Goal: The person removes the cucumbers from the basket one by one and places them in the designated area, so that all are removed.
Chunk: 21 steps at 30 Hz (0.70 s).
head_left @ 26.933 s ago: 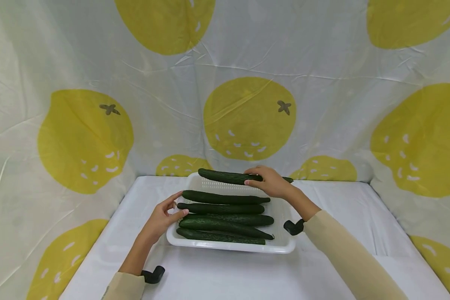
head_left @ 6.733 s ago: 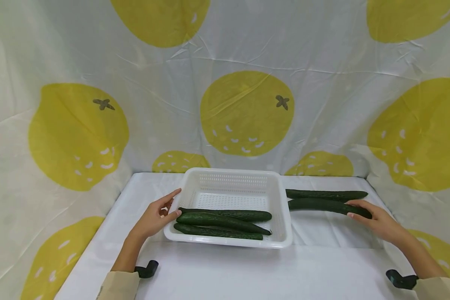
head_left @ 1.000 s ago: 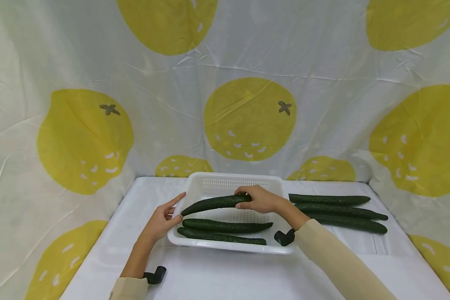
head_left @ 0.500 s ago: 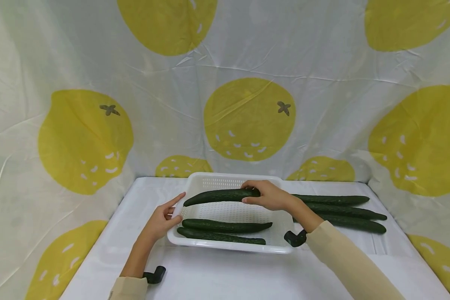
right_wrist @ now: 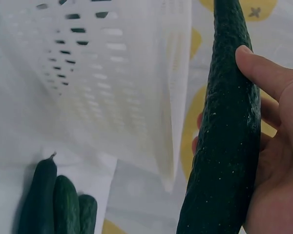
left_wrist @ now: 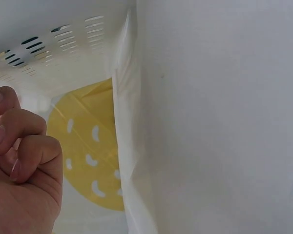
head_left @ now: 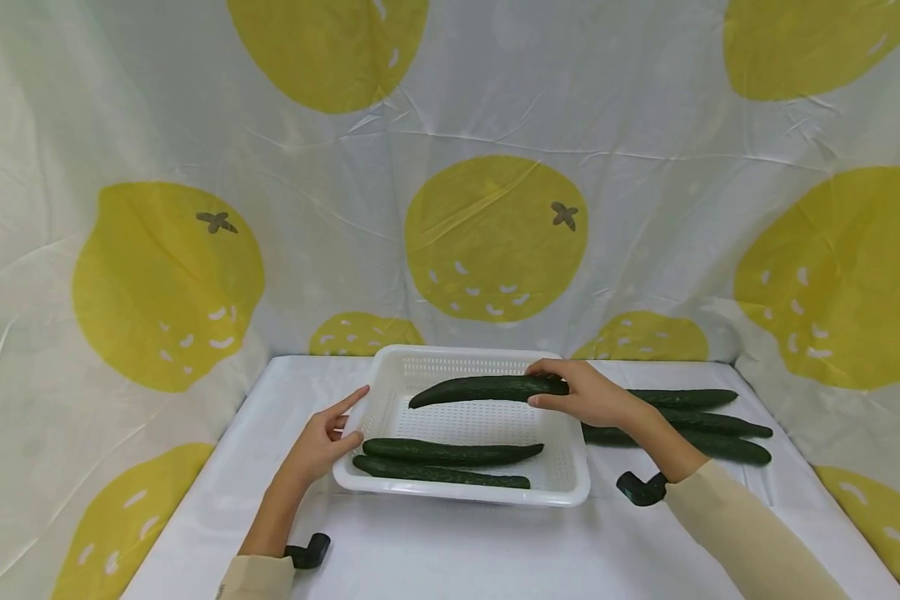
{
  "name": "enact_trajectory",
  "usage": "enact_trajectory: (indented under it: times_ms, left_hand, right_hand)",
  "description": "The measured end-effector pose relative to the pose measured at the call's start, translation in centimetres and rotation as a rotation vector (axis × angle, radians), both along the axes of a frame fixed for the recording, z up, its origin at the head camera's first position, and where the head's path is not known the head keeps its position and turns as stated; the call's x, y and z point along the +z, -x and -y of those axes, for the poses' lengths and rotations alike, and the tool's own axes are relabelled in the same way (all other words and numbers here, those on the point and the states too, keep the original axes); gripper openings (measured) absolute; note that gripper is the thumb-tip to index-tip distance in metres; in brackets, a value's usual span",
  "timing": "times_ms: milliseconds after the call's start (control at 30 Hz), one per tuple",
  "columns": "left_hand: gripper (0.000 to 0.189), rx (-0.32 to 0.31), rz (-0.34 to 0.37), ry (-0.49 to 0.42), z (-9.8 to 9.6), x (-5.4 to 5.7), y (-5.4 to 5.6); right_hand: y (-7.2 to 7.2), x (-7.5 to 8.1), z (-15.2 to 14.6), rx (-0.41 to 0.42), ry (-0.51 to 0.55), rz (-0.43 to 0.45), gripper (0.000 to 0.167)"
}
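My right hand [head_left: 592, 396] grips the right end of a long dark green cucumber [head_left: 472, 389] held above the white plastic basket [head_left: 461, 497]. In the right wrist view, the thumb lies along one side of this cucumber [right_wrist: 224, 126] and fingertips show on its other side. Thumb and index finger spread, my left hand [head_left: 318, 442] touches the basket's left rim; its other fingers are curled, as the left wrist view shows. Two cucumbers lie at the basket's near side: a farther one [head_left: 453, 452] and a nearer one [head_left: 442, 473].
Three cucumbers [head_left: 735, 448] lie on the white cloth right of the basket, partly hidden by my right hand and forearm. Behind the table [head_left: 495, 550] hangs a pale curtain [head_left: 645, 233] with yellow lemon prints, which also encloses both sides.
Within the last second, my right hand has lifted the cucumber and moved it rightward. My left hand stays at the rim. Since the earliest frame, three cucumbers have come onto the cloth.
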<state>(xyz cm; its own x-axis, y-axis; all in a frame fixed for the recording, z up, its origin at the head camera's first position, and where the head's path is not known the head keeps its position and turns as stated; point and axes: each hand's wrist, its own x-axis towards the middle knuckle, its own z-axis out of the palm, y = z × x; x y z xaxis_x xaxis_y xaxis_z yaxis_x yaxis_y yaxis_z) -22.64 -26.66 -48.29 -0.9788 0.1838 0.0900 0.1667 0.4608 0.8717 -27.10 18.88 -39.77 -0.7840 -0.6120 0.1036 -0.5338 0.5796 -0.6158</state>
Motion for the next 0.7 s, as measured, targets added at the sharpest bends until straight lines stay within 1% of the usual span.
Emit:
enact_trajectory:
  times_ms: [100,200,433,600,700]
  left_hand:
    - [0.073,-0.005,-0.003,-0.002,0.0,0.1,0.0]
    - [0.073,-0.006,-0.007,-0.005,0.0,0.2,-0.1]
    - [0.072,0.005,-0.008,-0.009,-0.1,0.2,-0.2]
    - [0.071,0.017,0.006,0.001,-0.1,0.4,-0.3]
    - [0.071,0.018,0.009,0.005,-0.2,0.4,-0.3]
  right_hand:
    - [-0.4,-0.2,-1.4,-0.007,-0.001,-0.038,0.051]
    - [-0.8,-0.3,-2.7,-0.023,0.011,-0.055,0.05]
    - [-1.8,-0.8,-6.1,-0.119,0.018,-0.08,0.046]
    - [-2.6,-1.3,-8.5,-0.17,0.019,-0.083,0.045]
    - [-3.3,-1.6,-10.0,-0.198,0.0,-0.098,0.046]
